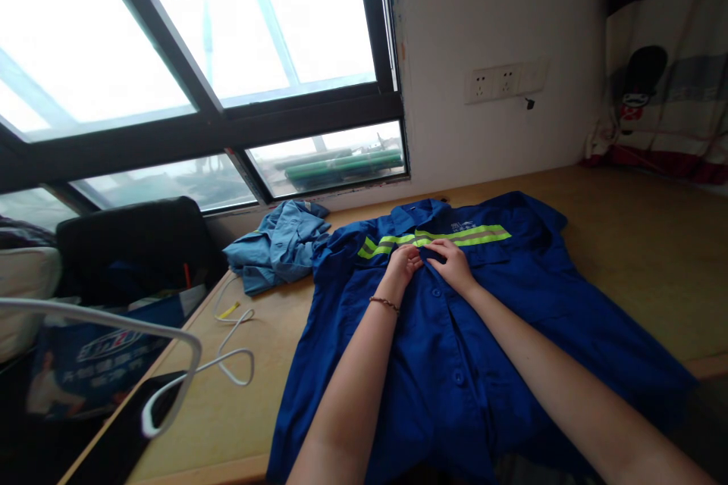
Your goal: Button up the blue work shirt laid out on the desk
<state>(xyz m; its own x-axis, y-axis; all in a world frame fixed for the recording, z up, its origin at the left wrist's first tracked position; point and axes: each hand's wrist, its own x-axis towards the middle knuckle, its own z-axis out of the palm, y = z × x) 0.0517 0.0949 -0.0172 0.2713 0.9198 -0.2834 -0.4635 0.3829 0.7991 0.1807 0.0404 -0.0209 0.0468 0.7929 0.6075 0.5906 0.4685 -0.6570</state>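
Note:
A dark blue work shirt lies spread on the wooden table, its collar toward the wall. A yellow-green and grey reflective band crosses its chest, and buttons run down the front placket. At the placket, just below the band, my left hand and my right hand meet. Both have their fingers closed on the shirt's front edge. Whether a button sits between the fingertips is hidden. Below the hands, two buttons show on the placket, and the lower front hangs slightly apart.
A crumpled light blue garment lies on the table to the left. A white cable loops near the left edge. Beyond that edge are a black chair and a printed bag. Window, wall sockets and curtain stand behind.

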